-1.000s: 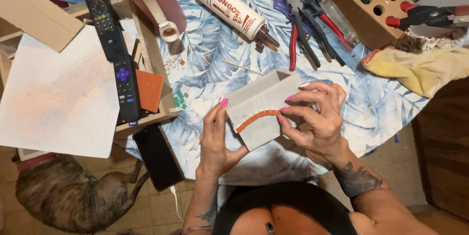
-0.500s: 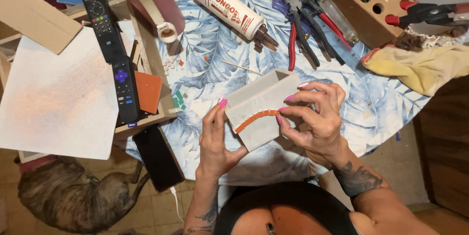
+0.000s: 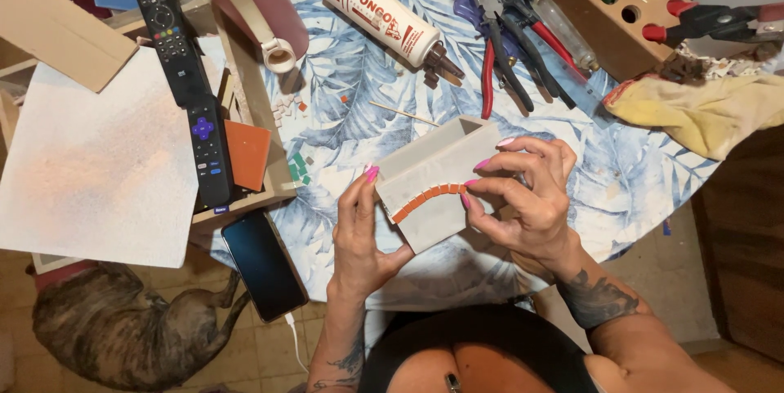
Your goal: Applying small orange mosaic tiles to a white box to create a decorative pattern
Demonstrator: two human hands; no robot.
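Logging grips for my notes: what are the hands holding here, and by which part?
Both hold the small grey box with an orange tile arc: left hand at its lower-left end, right hand at its right side, fingertips by the arc's end.

Your bench (image 3: 351,107), round under a blue leaf-print cloth, fills the middle of the frame. On it at the top lie a white glue bottle (image 3: 380,11) and red-handled pliers (image 3: 498,50); a yellow rag (image 3: 694,111) lies at right, a black phone (image 3: 263,264) at lower left.
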